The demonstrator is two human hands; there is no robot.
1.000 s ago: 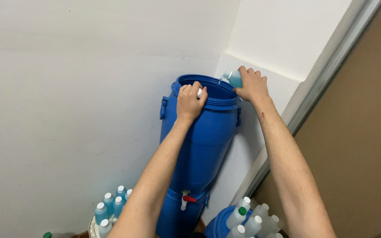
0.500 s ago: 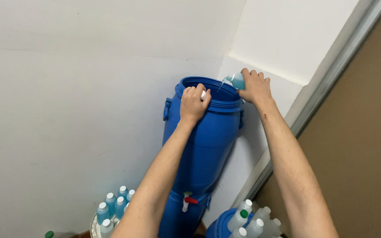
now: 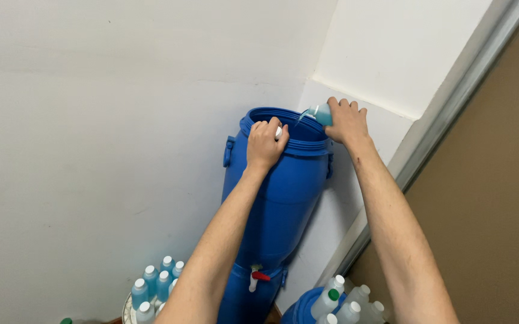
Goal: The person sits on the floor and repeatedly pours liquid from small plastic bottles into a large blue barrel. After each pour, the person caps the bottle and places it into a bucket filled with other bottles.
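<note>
The small blue bottle (image 3: 321,113) sits tipped at the drum's rim, about 1 o'clock on the opening, a thin stream falling inside. Your right hand (image 3: 347,122) is wrapped closed around it. Your left hand (image 3: 265,144) grips the rim of the blue drum (image 3: 277,198) at 9 o'clock, fingers curled over a white cap (image 3: 278,132). Against half a second ago, both hands hold the same stations (pour ongoing). Capped bottles (image 3: 157,282) cluster at 7 o'clock; more bottles (image 3: 346,303) stand at 5 o'clock.

One blue barrel (image 3: 277,198) (six capped bottles (image 3: 154,282) left)
</note>
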